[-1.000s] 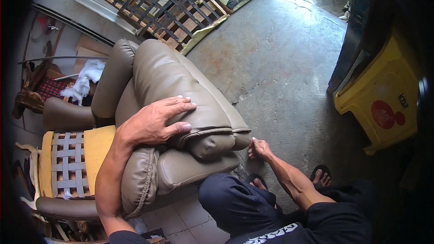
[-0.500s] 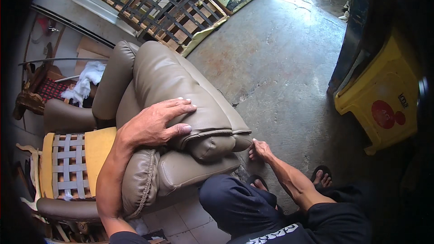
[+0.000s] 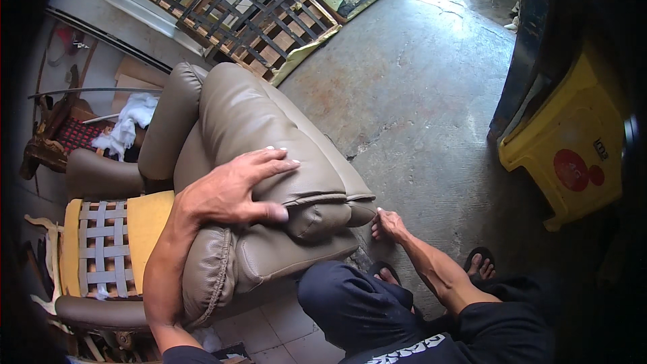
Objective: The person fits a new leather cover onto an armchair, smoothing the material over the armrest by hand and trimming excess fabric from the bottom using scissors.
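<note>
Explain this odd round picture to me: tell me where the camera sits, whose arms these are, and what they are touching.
The camera is worn on a person's head and looks down, so its wide lens bends straight edges. Both bare arms are that person's own. The left hand lies flat and open on the padded back of a grey-brown leather armchair. The right hand reaches to the chair's lower corner, near the concrete floor; whether it grips anything cannot be told. The seat shows yellow foam with grey webbing straps. A yellow plastic stool stands on the right.

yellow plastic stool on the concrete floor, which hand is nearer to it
Right. The right hand touches the chair's lower corner, toward the yellow plastic stool; the left hand lies flat on the taupe leather chair back, farther away.
</note>
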The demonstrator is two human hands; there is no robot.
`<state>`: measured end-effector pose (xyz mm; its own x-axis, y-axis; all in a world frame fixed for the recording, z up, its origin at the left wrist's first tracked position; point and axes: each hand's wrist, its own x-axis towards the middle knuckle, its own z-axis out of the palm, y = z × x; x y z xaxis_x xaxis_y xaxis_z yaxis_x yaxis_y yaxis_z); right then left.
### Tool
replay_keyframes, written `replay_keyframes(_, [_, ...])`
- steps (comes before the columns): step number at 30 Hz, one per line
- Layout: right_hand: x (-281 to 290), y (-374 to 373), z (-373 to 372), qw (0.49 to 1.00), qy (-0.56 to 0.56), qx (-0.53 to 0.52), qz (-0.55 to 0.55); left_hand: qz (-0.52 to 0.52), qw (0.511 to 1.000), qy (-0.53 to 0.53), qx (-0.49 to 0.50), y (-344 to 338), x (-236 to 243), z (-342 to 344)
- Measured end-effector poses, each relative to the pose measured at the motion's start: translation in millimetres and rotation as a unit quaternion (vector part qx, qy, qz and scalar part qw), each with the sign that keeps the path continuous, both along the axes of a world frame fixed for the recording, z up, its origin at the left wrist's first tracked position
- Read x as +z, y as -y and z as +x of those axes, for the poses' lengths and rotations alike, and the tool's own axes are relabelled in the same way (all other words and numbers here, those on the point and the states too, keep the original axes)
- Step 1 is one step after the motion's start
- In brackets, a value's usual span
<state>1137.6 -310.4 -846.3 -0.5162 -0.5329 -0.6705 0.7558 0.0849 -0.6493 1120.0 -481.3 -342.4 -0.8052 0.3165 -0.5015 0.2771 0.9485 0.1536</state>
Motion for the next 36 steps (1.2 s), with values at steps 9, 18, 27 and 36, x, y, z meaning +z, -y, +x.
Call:
replay_keyframes(9, [3, -11, -17, 0.991, -0.069, -0.099, 0.063, -0.095, 0.991, -0.067, -0.068, -22, -12, 6])
replay_keyframes(18, [234, -8, -77, 0.886, -0.415, -0.168, -0.120, -0.052, 0.980, -0.189, -0.039, -1, -36, -5])
replay_keyframes(27, [290, 16, -61, 0.697, -0.715, -0.058, 0.016, -0.054, 0.983, -0.171, 0.030, 3, -38, -21])
replay_keyframes(36, [285, 31, -77, 0.696, -0.713, -0.084, 0.028, -0.075, 0.987, -0.113, 0.084, -3, -32, -27])
